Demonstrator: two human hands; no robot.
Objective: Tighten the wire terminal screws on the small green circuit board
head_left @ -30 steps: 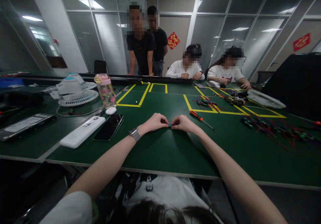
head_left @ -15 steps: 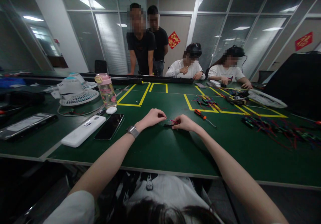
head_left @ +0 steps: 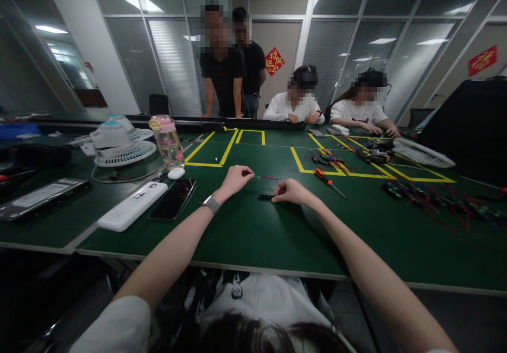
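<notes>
Thin red and blue wires [head_left: 270, 177] stretch across the middle of the green table, and my left hand [head_left: 236, 180] pinches their left end between thumb and fingertips. A small dark board-like piece [head_left: 265, 197] lies low at the tabletop, its right end between the fingers of my right hand [head_left: 292, 192]. The wires run from my left fingertips toward my right fingers, which hide where they end. An orange-and-black screwdriver [head_left: 325, 178] lies to the right of my right hand.
Left of my arms are a black phone [head_left: 173, 199], a white power bank [head_left: 132, 206], a pink-lidded bottle [head_left: 168, 142] and a white fan [head_left: 124, 150]. Bundles of wired boards [head_left: 439, 202] lie right. Yellow tape [head_left: 299, 160] marks the table [head_left: 245, 237]. Several people are across it.
My left hand has moved left and slightly up, with the wires now stretched out between my hands. The screwdriver lies slightly farther right. Both seated people have lowered a hand.
</notes>
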